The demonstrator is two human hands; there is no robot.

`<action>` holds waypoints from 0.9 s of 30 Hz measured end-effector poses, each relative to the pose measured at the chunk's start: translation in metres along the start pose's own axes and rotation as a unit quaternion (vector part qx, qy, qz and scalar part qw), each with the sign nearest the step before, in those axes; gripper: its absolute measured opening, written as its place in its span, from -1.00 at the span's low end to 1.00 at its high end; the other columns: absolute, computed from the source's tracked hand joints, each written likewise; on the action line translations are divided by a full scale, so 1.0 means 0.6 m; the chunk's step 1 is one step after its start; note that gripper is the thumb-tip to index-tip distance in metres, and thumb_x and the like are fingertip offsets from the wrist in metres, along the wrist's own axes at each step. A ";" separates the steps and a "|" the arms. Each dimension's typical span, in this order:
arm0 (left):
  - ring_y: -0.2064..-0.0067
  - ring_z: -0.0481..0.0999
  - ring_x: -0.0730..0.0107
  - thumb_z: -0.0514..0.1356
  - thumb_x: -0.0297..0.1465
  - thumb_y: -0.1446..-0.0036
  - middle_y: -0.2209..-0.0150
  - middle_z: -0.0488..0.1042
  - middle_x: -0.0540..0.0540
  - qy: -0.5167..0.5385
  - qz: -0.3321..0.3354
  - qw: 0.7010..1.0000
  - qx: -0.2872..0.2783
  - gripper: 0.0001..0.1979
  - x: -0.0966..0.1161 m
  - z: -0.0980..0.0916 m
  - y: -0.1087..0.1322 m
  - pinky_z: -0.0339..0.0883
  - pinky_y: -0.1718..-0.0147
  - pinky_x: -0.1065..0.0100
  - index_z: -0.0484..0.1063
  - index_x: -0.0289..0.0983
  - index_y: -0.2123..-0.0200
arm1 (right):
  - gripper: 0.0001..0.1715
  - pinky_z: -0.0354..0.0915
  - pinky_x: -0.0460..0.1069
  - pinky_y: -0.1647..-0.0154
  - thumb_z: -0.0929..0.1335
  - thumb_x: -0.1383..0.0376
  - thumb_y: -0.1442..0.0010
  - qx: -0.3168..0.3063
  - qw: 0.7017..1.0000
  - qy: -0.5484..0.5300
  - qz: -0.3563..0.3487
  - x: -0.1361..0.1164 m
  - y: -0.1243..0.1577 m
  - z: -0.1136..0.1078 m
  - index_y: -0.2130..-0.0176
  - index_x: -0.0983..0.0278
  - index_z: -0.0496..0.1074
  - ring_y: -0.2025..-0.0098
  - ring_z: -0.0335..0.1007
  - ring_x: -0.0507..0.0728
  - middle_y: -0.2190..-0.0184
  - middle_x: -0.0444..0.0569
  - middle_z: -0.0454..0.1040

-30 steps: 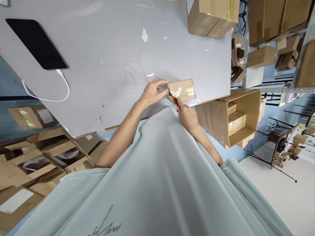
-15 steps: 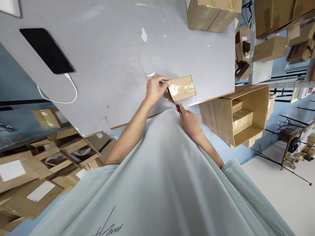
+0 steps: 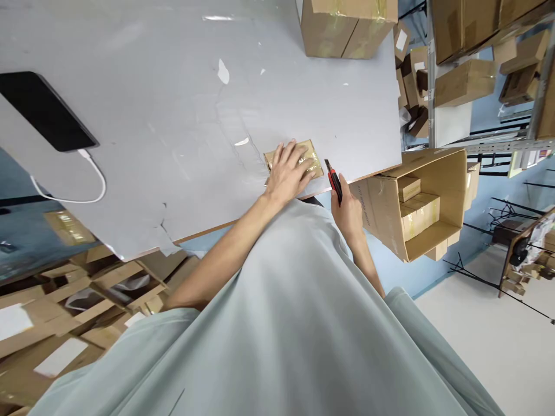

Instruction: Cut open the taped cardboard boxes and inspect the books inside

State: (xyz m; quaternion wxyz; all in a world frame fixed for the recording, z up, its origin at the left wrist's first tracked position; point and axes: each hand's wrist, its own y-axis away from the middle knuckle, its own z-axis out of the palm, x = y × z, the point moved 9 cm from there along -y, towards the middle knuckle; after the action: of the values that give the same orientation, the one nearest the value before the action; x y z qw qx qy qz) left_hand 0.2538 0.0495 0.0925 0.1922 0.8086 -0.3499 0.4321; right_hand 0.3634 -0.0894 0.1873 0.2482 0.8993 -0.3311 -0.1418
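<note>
A small taped cardboard box (image 3: 311,160) lies on the grey table (image 3: 182,104) near its front edge. My left hand (image 3: 288,173) rests flat on top of the box, fingers spread. My right hand (image 3: 347,209) is closed around a red and black utility knife (image 3: 333,179), held just right of the box, at the table's edge and apart from the box.
A black phone (image 3: 43,112) with a white cable (image 3: 82,185) lies at the table's left. A larger taped carton (image 3: 342,26) stands at the back. An open carton (image 3: 429,202) holding small boxes sits right of the table. Flattened cartons (image 3: 65,300) pile up lower left; shelves with boxes (image 3: 477,58) stand right.
My left hand moved from the box's left end onto its top and pressed it flat. My right hand drew the knife away from the box to the right.
</note>
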 end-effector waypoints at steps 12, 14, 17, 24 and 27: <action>-0.66 0.19 -0.33 0.20 0.05 -0.49 -0.46 0.50 -0.19 -0.015 -0.010 1.000 0.001 -0.58 -0.019 0.009 0.004 -0.19 -0.62 -0.54 0.60 0.02 -0.23 | -0.25 0.48 0.04 -0.11 0.07 0.21 -0.71 -0.058 0.996 0.050 -0.034 -0.034 -0.073 0.017 -0.74 0.13 -0.04 -0.10 0.65 0.27 -0.17 0.16 0.67; -0.66 0.19 -0.32 0.22 0.02 -0.48 -0.46 0.50 -0.18 -0.012 -0.010 1.000 0.002 -0.58 -0.019 0.011 0.004 -0.20 -0.63 -0.52 0.59 0.02 -0.24 | -0.24 0.49 0.03 -0.10 0.06 0.20 -0.72 -0.063 0.994 0.082 -0.022 -0.038 -0.070 0.020 -0.75 0.13 -0.16 -0.08 0.66 0.26 -0.17 0.18 0.65; -0.66 0.18 -0.35 0.27 0.03 -0.44 -0.47 0.49 -0.18 -0.001 -0.008 1.000 0.000 -0.56 -0.019 0.013 0.005 -0.21 -0.62 -0.53 0.59 0.04 -0.26 | -0.18 0.52 0.04 -0.06 0.09 0.19 -0.73 -0.069 0.989 0.131 -0.008 -0.048 -0.061 0.028 -0.75 0.10 -0.34 -0.05 0.69 0.26 -0.18 0.23 0.61; -0.67 0.12 -0.44 0.40 0.04 -0.29 -0.50 0.46 -0.19 0.027 -0.004 1.000 -0.009 -0.42 -0.020 0.016 0.005 -0.24 -0.62 -0.56 0.57 0.05 -0.31 | -0.06 0.58 0.05 -0.03 0.13 0.30 -0.68 -0.065 0.982 0.177 0.018 -0.080 -0.050 0.031 -0.74 0.09 -0.50 -0.05 0.72 0.27 -0.14 0.26 0.62; -0.66 0.13 -0.44 0.39 0.02 -0.30 -0.51 0.44 -0.20 0.034 0.004 0.999 -0.012 -0.43 -0.018 0.020 0.006 -0.22 -0.61 -0.58 0.57 0.04 -0.32 | -0.06 0.59 0.04 -0.02 0.13 0.33 -0.66 -0.057 0.981 0.183 0.031 -0.084 -0.042 0.026 -0.74 0.11 -0.47 -0.02 0.74 0.25 -0.10 0.24 0.65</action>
State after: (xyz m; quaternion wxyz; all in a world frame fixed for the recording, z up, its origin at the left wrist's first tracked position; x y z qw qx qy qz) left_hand 0.2535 0.0441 0.0768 0.2115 0.7898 -0.3519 0.4558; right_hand 0.3330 -0.0447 0.1652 0.3597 0.8836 -0.2993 0.0143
